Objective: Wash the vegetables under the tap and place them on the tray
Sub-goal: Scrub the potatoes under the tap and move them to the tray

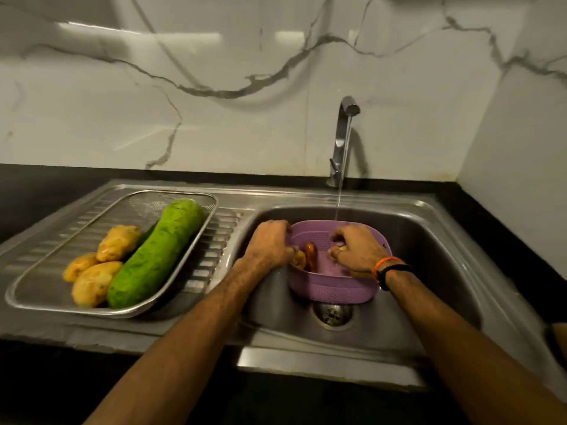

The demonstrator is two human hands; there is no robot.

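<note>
A purple perforated basket (334,291) sits in the steel sink (429,240) under the running tap (343,139). My left hand (271,243) grips the basket's left rim, beside a yellowish potato (299,259) and a reddish-brown vegetable (310,256) inside it. My right hand (357,248) reaches into the basket and curls its fingers round a small yellowish potato (340,249), mostly hidden by the fingers. On the drainboard at the left a steel mesh tray (46,289) holds a long green gourd (156,253) and three potatoes (118,242).
The sink drain (333,314) lies just in front of the basket. A black countertop (46,185) surrounds the sink, backed by a white marble wall (245,87). My right wrist wears an orange and a black band (389,269).
</note>
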